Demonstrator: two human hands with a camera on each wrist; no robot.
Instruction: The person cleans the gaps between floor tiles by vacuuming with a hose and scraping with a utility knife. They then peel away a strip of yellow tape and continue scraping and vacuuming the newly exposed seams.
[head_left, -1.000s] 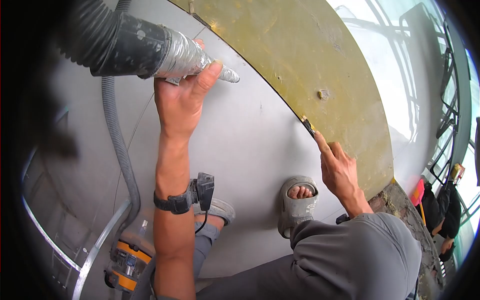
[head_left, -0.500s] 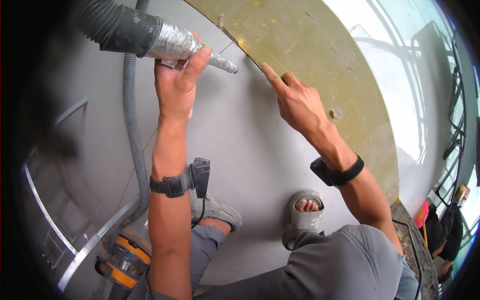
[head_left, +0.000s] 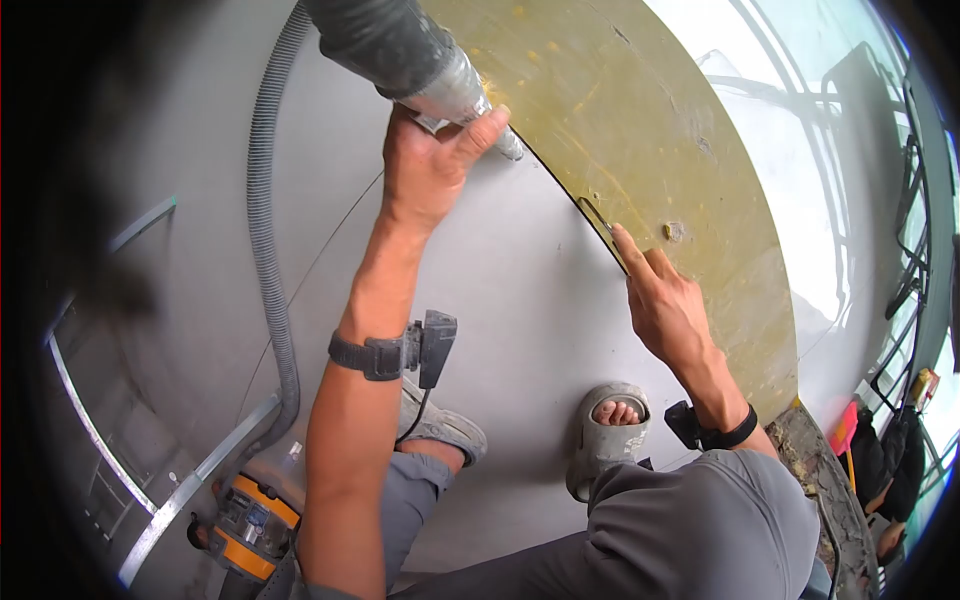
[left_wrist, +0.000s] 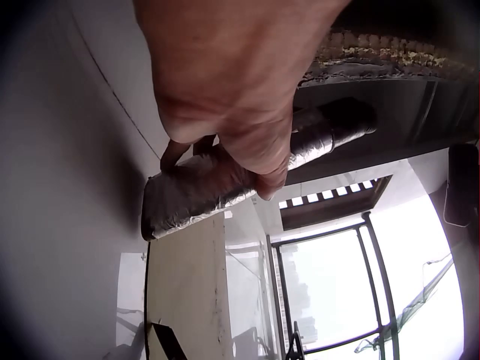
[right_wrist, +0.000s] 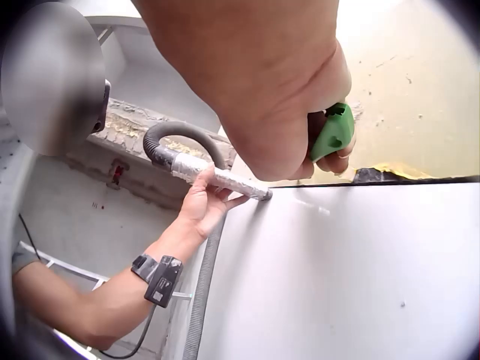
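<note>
In the head view my left hand [head_left: 432, 165] grips the silver-taped nozzle [head_left: 508, 146] of a black hose [head_left: 385, 45]; the nozzle tip lies by the dark seam between grey slab and olive-yellow panel [head_left: 640, 130]. The left wrist view shows fingers and thumb around the foil-wrapped tube [left_wrist: 195, 196]. My right hand [head_left: 668, 310] holds a tool, index finger extended along it, at the seam farther down. In the right wrist view a green handle [right_wrist: 334, 136] sits in the curled fingers, with a dark and yellow piece [right_wrist: 390, 174] at the seam in front.
A grey corrugated hose [head_left: 262, 180] runs down the left to a yellow-and-black machine [head_left: 248, 525] beside a metal rail [head_left: 180, 510]. Sandalled feet [head_left: 608, 430] stand on the grey slab. Rough rubble edge [head_left: 815, 470] and another person lie at lower right.
The left hand and nozzle have moved right to the seam. My right hand went up along the seam, then back down it, still holding the tool.
</note>
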